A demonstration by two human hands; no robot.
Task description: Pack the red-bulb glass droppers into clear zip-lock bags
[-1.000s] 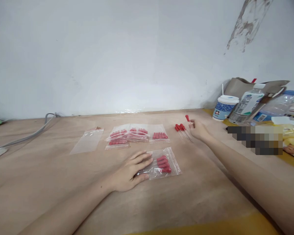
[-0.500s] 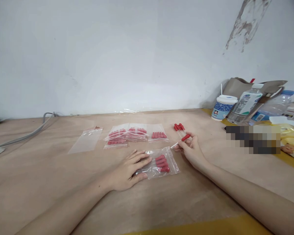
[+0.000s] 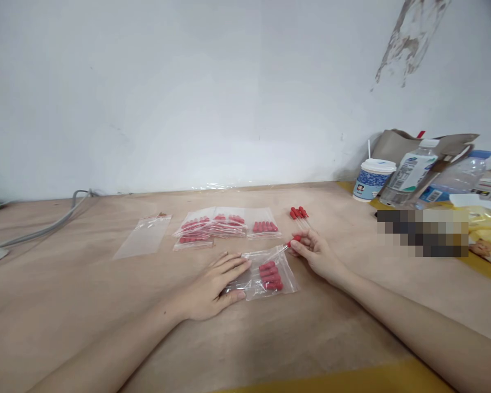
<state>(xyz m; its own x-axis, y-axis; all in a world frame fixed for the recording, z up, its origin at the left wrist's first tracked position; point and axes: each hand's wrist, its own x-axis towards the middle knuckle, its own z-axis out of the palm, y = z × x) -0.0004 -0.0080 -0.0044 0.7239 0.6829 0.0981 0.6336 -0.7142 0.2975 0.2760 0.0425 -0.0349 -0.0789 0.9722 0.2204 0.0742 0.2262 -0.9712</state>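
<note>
My left hand (image 3: pixel 219 289) lies flat over the left end of a clear zip bag (image 3: pixel 288 281), fingers spread. Inside that bag are several droppers with red rubber bulbs (image 3: pixel 271 275), their bulbs toward the right end. In my right hand (image 3: pixel 315 254) a dropper (image 3: pixel 293 240) is pinched by its red bulb, its glass tube pointing left into the bag's right end. Beyond the right hand lie a few loose droppers (image 3: pixel 298 213), bulbs away from me. Filled zip bags (image 3: pixel 210 224) are piled behind the left hand, with another filled bag (image 3: pixel 264 222) beside them.
A flat bag without droppers (image 3: pixel 143 236) lies at the left, near a grey cable (image 3: pixel 45 226). On the right stand a lidded cup (image 3: pixel 373 180), a bottle (image 3: pixel 411 169) and a yellow package (image 3: pixel 486 240). The wall (image 3: pixel 229 98) bounds the table behind.
My right hand has moved left and slightly down with the dropper, whose tube tip now reaches into the bag. The left hand stays flat on the bag.
</note>
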